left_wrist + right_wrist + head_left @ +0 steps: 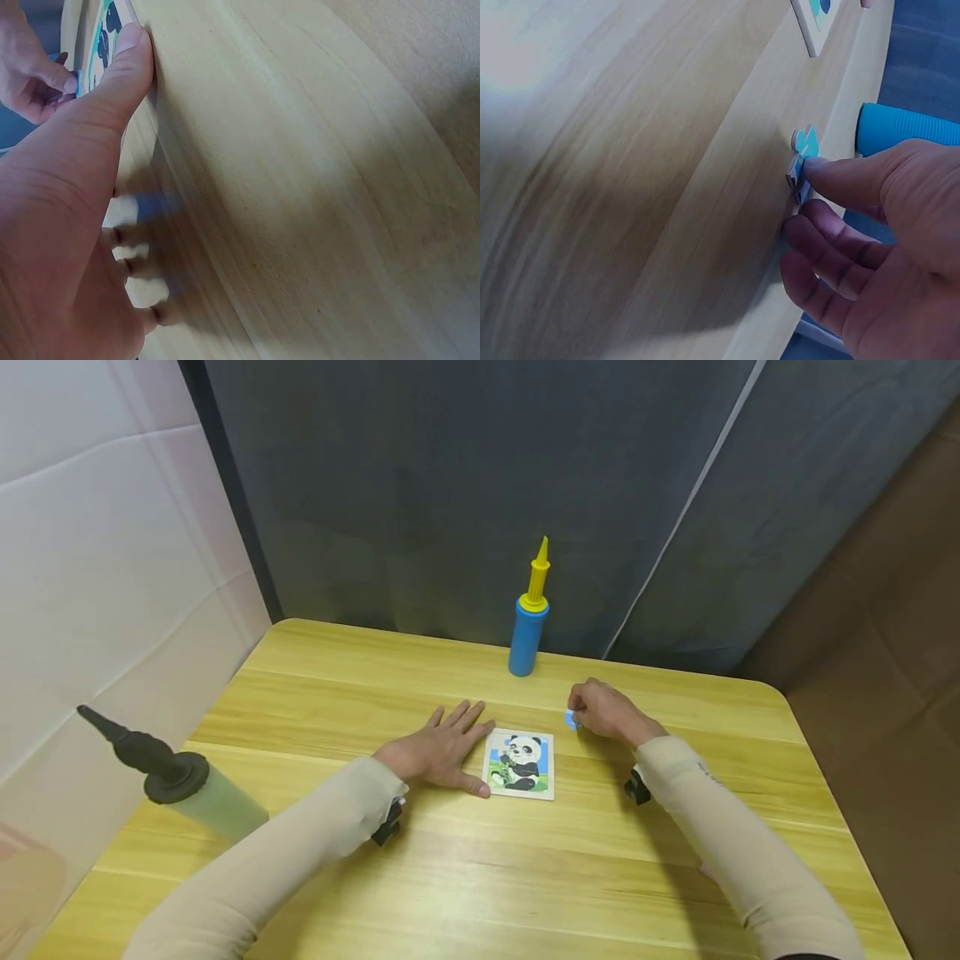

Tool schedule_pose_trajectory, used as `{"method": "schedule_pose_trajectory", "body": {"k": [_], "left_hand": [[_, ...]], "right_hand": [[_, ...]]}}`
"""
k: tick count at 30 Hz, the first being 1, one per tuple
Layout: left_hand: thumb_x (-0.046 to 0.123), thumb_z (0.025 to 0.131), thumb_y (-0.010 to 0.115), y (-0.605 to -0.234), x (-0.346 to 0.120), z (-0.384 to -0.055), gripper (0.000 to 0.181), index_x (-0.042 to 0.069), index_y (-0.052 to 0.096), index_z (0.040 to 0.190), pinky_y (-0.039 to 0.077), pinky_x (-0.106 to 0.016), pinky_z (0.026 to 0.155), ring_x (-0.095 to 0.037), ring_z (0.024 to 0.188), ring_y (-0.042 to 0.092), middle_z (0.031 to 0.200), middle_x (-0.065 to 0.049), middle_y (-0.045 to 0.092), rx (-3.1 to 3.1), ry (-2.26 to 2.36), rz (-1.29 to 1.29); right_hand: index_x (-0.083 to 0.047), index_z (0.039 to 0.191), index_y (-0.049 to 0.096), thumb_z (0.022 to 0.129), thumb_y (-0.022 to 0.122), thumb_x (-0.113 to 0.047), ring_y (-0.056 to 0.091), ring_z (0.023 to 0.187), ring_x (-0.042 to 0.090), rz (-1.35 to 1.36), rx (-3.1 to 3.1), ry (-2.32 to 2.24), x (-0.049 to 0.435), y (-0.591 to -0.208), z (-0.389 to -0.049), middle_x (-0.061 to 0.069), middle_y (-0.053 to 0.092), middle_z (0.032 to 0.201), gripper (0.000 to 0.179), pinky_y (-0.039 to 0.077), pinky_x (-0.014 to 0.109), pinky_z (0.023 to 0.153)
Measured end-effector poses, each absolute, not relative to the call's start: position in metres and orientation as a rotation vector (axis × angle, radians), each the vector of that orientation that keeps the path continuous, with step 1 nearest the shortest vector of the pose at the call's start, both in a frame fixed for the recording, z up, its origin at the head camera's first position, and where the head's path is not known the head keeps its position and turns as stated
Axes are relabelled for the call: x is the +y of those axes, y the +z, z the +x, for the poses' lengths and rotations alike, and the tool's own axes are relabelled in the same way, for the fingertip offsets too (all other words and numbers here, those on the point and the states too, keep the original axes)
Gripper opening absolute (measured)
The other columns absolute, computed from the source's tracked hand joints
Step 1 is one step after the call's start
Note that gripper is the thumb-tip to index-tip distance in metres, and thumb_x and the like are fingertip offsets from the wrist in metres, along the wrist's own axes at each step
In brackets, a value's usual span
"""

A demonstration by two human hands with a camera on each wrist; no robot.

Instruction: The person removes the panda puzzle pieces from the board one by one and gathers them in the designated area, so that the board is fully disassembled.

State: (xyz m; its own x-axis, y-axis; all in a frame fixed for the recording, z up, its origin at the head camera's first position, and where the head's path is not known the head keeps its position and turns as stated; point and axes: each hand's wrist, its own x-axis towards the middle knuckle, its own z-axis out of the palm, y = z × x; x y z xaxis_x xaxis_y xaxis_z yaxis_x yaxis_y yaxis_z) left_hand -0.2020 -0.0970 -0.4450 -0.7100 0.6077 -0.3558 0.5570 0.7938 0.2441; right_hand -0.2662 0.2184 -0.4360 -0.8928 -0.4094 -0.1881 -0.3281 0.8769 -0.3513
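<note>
A panda jigsaw puzzle [525,766] in a pale frame lies flat in the middle of the wooden table. Against its left side rests my left hand [442,752], fingers spread and straight, with the thumb touching the lower left of the frame. To the right of the puzzle, my right hand [606,708] pinches a small blue jigsaw piece [808,142] between thumb and fingers. The piece is tilted up close to the tabletop; whether it touches the wood I cannot tell. My fingers hide part of it.
A blue and yellow hand pump [528,635] stands upright near the table's back edge. On the left is a pale green pump [217,797] with a dark nozzle. A small pinkish thing [707,870] shows partly from under the right forearm. A dark curtain [420,510] hangs behind the table.
</note>
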Motion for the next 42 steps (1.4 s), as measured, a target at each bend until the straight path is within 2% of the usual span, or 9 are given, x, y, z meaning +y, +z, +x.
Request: {"method": "schedule_pose_trajectory", "body": {"k": [12,18,25,34,42], "left_hand": [[0.078,0.091,0.064,-0.445,-0.093,-0.202,0.115,0.017,0.012,0.174,0.003,-0.065,0.136,-0.038,0.17,-0.006,0.182,-0.014,-0.01,2.554,0.157,0.861],[0.079,0.091,0.064,-0.447,-0.092,-0.204,0.115,0.017,0.012,0.173,0.003,-0.066,0.135,-0.038,0.169,-0.006,0.181,-0.015,-0.009,2.556,0.158,0.865],[0.079,0.091,0.064,-0.449,-0.092,-0.204,0.115,0.017,0.013,0.173,0.004,-0.066,0.135,-0.039,0.17,-0.004,0.182,-0.015,-0.008,2.559,0.165,0.861],[0.078,0.093,0.062,-0.448,-0.093,-0.204,0.113,0.016,0.013,0.173,0.005,-0.066,0.136,-0.037,0.17,-0.007,0.182,-0.013,-0.01,2.554,0.151,0.86],[0.079,0.092,0.061,-0.448,-0.092,-0.204,0.113,0.017,0.013,0.173,0.004,-0.065,0.136,-0.037,0.169,-0.007,0.181,-0.014,-0.01,2.553,0.14,0.866]], "right_hand": [[-0.005,0.112,0.072,0.102,0.071,-0.016,0.064,0.1,0.026,-0.535,2.82,-0.462,0.217,-0.429,-0.262,0.015,0.069,0.115,0.015,0.058,0.048,0.096],[-0.004,0.113,0.073,0.099,0.075,-0.015,0.068,0.102,0.028,-0.631,2.804,-0.464,0.203,-0.426,-0.252,0.015,0.07,0.113,0.018,0.058,0.048,0.097],[-0.007,0.12,0.073,0.102,0.073,-0.014,0.069,0.109,0.024,-0.66,2.7,-0.447,0.18,-0.424,-0.238,0.01,0.069,0.118,0.02,0.059,0.044,0.101],[-0.011,0.127,0.073,0.103,0.071,-0.016,0.062,0.101,0.017,-0.792,2.604,-0.457,0.157,-0.43,-0.225,0.006,0.068,0.117,0.025,0.057,0.041,0.099],[-0.011,0.124,0.071,0.103,0.07,-0.01,0.062,0.091,0.016,-0.83,2.517,-0.54,0.15,-0.434,-0.231,0.006,0.071,0.107,0.021,0.056,0.035,0.086]]}}
